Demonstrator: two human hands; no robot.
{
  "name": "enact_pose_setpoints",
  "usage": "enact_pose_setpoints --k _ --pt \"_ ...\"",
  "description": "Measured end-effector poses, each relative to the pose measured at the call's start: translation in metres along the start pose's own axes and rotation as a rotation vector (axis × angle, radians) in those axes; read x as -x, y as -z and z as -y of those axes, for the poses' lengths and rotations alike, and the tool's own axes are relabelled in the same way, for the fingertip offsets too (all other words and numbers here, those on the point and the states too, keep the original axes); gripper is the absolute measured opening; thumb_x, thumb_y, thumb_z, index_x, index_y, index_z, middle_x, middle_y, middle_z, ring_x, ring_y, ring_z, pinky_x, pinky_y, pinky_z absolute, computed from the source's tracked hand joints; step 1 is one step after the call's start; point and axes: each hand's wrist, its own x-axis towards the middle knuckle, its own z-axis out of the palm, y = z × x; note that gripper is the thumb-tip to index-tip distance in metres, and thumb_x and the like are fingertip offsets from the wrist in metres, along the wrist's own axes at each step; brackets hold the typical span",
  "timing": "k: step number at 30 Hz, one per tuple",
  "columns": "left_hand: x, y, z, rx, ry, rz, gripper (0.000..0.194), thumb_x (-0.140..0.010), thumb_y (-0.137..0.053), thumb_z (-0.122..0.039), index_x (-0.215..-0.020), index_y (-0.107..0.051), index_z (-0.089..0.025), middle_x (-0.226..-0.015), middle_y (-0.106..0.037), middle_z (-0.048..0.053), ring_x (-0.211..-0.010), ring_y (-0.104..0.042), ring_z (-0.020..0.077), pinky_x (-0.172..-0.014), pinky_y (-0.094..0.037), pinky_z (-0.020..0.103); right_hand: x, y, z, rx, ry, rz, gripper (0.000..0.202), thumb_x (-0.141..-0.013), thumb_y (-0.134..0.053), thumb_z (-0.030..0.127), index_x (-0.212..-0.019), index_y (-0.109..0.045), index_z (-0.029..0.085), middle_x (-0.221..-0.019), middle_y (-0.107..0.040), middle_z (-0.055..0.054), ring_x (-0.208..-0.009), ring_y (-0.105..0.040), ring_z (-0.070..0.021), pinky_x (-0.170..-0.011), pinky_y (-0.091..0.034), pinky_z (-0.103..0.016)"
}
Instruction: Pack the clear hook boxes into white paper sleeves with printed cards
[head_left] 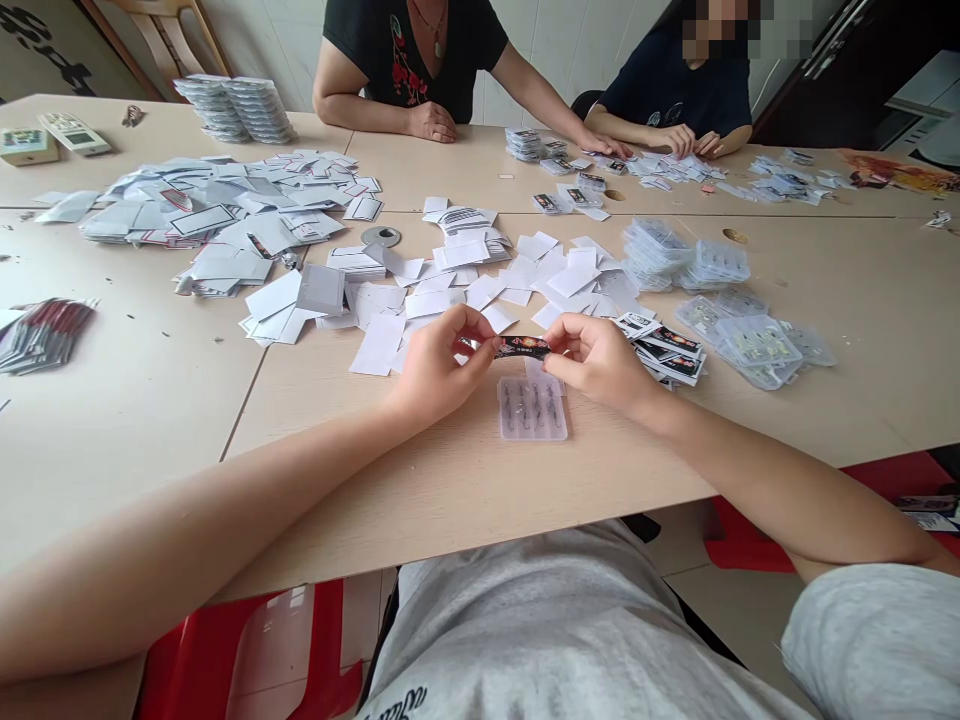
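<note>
Between my two hands stretches a small black printed card (523, 346) with red and white marks, slightly bent. My left hand (448, 358) pinches its left end with thumb and fingers. At its right end my right hand (594, 360) is closed on it in the same way. Just below the card, a clear plastic box (533, 408) with narrow compartments lies flat on the table; small dark hook-like pieces show inside. A stack of black-and-white printed cards (667, 350) lies right beside my right hand. Loose white cards (442, 290) spread out beyond my left hand.
A large heap of white slips (217, 200) covers the left back. Clear boxes stand in piles (757, 340) at the right and in stacks (236, 108) at the far left. A tape roll (381, 236) lies mid-table. Two people (420, 60) sit opposite, one reaching toward cards.
</note>
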Motion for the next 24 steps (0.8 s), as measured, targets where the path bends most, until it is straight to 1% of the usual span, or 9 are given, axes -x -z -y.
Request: enact_pose_setpoints --k 2,4,6,8,10,13,18,20,24 --pt "-0.0001 0.0 0.0002 0.004 -0.011 -0.007 0.012 -0.081 -0.059 -0.027 -0.082 -0.053 -0.017 -0.082 -0.062 0.005 -0.073 -0.059 0.0138 -0.066 -0.048 0.027 0.0009 0.0014 0.0026 -0.03 0.008 0.006 0.01 -0.071 -0.062 0.023 -0.072 -0.053 0.019 -0.069 -0.057 0.001 -0.062 -0.054 -0.0127 -0.059 -0.041 -0.027" --pt "-0.0001 -0.0002 0.0 0.013 -0.027 -0.017 0.012 -0.081 -0.059 -0.027 -0.081 -0.053 -0.017 -0.079 -0.061 0.004 -0.07 -0.057 0.0126 -0.064 -0.048 0.026 0.001 0.0024 0.0047 -0.051 0.022 0.007 0.018 -0.074 -0.064 0.032 -0.073 -0.054 0.018 -0.069 -0.058 0.0 -0.064 -0.055 -0.0133 -0.061 -0.042 -0.027" --pt "0.0001 -0.0007 -0.0005 0.026 -0.046 -0.028 0.011 -0.081 -0.06 -0.025 -0.08 -0.052 -0.017 -0.077 -0.06 0.003 -0.067 -0.057 0.0118 -0.063 -0.047 0.025 0.0001 0.0023 0.0049 -0.045 0.04 -0.006 0.026 -0.074 -0.066 0.041 -0.073 -0.055 0.017 -0.07 -0.058 -0.001 -0.064 -0.055 -0.0131 -0.06 -0.042 -0.027" --pt "0.0004 -0.0014 -0.001 0.041 -0.063 -0.032 0.01 -0.08 -0.06 -0.023 -0.079 -0.052 -0.017 -0.075 -0.06 0.003 -0.067 -0.057 0.0117 -0.062 -0.048 0.025 -0.0013 0.0013 0.0033 -0.005 0.062 -0.042 0.03 -0.073 -0.068 0.045 -0.071 -0.055 0.017 -0.069 -0.059 0.0 -0.061 -0.052 -0.0117 -0.057 -0.041 -0.026" --pt "0.0008 -0.0021 -0.0013 0.05 -0.074 -0.023 0.009 -0.081 -0.059 -0.022 -0.08 -0.052 -0.017 -0.075 -0.06 0.003 -0.068 -0.058 0.0122 -0.062 -0.048 0.026 -0.0029 0.0002 0.0008 0.058 0.091 -0.1 0.03 -0.072 -0.069 0.044 -0.068 -0.056 0.017 -0.066 -0.059 0.0 -0.058 -0.051 -0.0108 -0.055 -0.04 -0.025" --pt "0.0013 -0.0025 -0.0013 0.049 -0.085 -0.007 0.008 -0.082 -0.058 -0.022 -0.081 -0.052 -0.017 -0.076 -0.059 0.003 -0.069 -0.058 0.013 -0.062 -0.048 0.027 -0.0045 -0.0003 -0.0019 0.154 0.162 -0.177 0.028 -0.074 -0.068 0.042 -0.067 -0.059 0.017 -0.065 -0.063 -0.002 -0.057 -0.053 -0.0114 -0.055 -0.042 -0.025" --pt "0.0025 -0.0011 -0.0007 0.04 -0.098 0.0 0.008 -0.083 -0.057 -0.022 -0.081 -0.05 -0.018 -0.074 -0.057 0.002 -0.067 -0.056 0.0124 -0.061 -0.047 0.027 -0.0058 0.0025 -0.0021 0.264 0.273 -0.254 0.026 -0.073 -0.07 0.041 -0.068 -0.065 0.016 -0.069 -0.068 -0.004 -0.058 -0.057 -0.0128 -0.056 -0.045 -0.026" --pt "0.0029 -0.0009 -0.0006 0.043 -0.105 0.011 0.008 -0.083 -0.056 -0.022 -0.082 -0.05 -0.018 -0.075 -0.057 0.002 -0.068 -0.056 0.0121 -0.061 -0.047 0.027 -0.0064 0.0037 -0.0024 0.271 0.28 -0.264 0.024 -0.073 -0.07 0.04 -0.07 -0.067 0.016 -0.07 -0.069 -0.005 -0.06 -0.058 -0.0134 -0.057 -0.045 -0.026" --pt "0.0035 -0.0025 -0.002 0.095 -0.103 0.018 0.013 -0.084 -0.056 -0.023 -0.089 -0.045 -0.019 -0.08 -0.056 0.002 -0.073 -0.057 0.0122 -0.066 -0.049 0.027 -0.0075 0.0054 -0.003 0.265 0.273 -0.203 0.022 -0.077 -0.066 0.037 -0.073 -0.069 0.016 -0.068 -0.069 -0.004 -0.059 -0.058 -0.0128 -0.058 -0.045 -0.025"
